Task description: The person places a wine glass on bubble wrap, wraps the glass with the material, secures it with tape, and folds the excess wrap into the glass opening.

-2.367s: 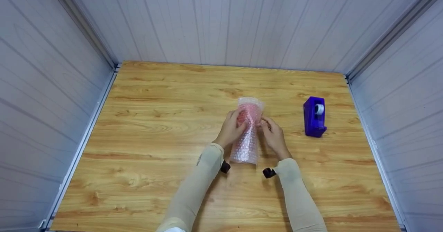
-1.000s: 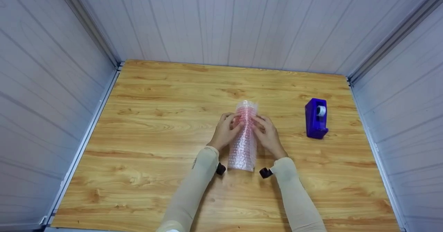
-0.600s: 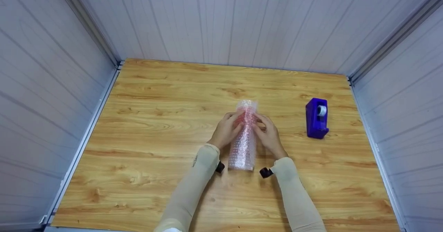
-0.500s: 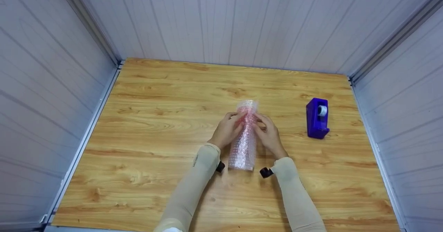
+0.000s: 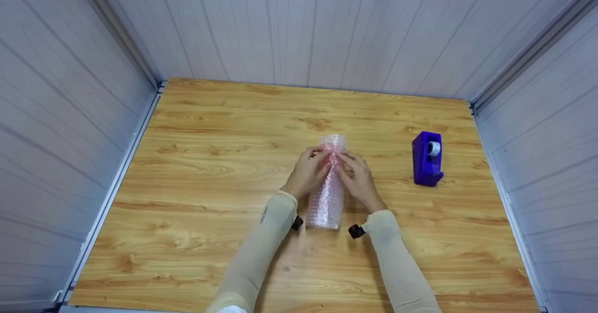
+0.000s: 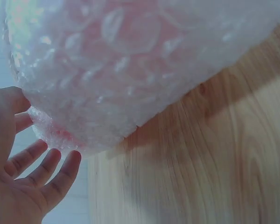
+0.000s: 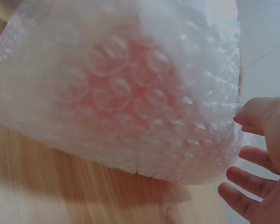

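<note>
A roll of clear bubble wrap [image 5: 325, 210] lies lengthwise near the middle of the wooden table, with something red or pink inside its far half. The red shows blurred through the bubbles in the right wrist view. My left hand [image 5: 307, 172] holds the roll from its left side, thumb and forefinger on the wrap near the top. From the other side my right hand [image 5: 359, 178] pinches the wrap, its fingertips close to those of the left. In both wrist views the remaining fingers are spread beside the end of the wrap [image 6: 84, 107].
A blue-purple tape dispenser [image 5: 426, 166] with a small white tape roll [image 5: 434, 148] stands to the right of the hands. Pale panel walls [image 5: 289, 32] enclose the table [image 5: 210, 201] at the back and both sides.
My right hand has moved from the wrap's right edge up onto its top, beside the left fingertips. The roll looks narrower and has shifted slightly toward me. The dispenser stands as before.
</note>
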{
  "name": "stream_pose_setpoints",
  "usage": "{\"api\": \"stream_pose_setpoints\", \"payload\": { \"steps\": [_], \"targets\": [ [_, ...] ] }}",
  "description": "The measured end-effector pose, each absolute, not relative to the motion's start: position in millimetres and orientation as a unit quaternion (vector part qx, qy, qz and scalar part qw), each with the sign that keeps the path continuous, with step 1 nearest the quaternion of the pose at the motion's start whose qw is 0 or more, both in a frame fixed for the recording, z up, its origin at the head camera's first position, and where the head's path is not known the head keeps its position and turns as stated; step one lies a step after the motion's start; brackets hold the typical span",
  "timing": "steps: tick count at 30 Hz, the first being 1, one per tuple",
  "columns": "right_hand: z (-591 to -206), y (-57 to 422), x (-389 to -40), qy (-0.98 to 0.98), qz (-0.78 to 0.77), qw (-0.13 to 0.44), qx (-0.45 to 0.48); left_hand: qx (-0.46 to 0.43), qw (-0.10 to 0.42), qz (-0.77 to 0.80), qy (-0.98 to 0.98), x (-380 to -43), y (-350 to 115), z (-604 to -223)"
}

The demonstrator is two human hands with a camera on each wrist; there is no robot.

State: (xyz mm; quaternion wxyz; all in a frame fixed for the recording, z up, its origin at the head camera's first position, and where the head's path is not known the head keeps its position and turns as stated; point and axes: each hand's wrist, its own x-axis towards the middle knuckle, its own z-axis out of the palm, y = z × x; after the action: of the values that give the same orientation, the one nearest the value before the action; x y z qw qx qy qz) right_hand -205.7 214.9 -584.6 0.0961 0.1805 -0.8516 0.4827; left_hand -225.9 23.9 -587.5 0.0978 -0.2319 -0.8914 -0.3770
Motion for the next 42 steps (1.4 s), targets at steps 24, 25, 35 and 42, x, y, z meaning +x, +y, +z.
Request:
{"api": "stream_pose_setpoints", "payload": {
  "steps": [24, 25, 35, 42],
  "targets": [
    [-576, 218, -209, -0.900, 0.378, 0.065, 0.206, -0.263, -0.043, -0.345, -0.900, -243, 14, -574],
    [-575, 218, -209, -0.900, 0.378, 0.062, 0.208, -0.265, -0.043, -0.341, -0.901, -244, 14, -574],
    [-572, 227, -210, -0.898, 0.383, 0.033, 0.214, -0.269, -0.037, -0.312, -0.911, -246, 17, -570],
    [-566, 249, -209, -0.896, 0.407, 0.045, 0.170, -0.262, -0.063, -0.307, -0.913, -248, 22, -565]
  ]
}}
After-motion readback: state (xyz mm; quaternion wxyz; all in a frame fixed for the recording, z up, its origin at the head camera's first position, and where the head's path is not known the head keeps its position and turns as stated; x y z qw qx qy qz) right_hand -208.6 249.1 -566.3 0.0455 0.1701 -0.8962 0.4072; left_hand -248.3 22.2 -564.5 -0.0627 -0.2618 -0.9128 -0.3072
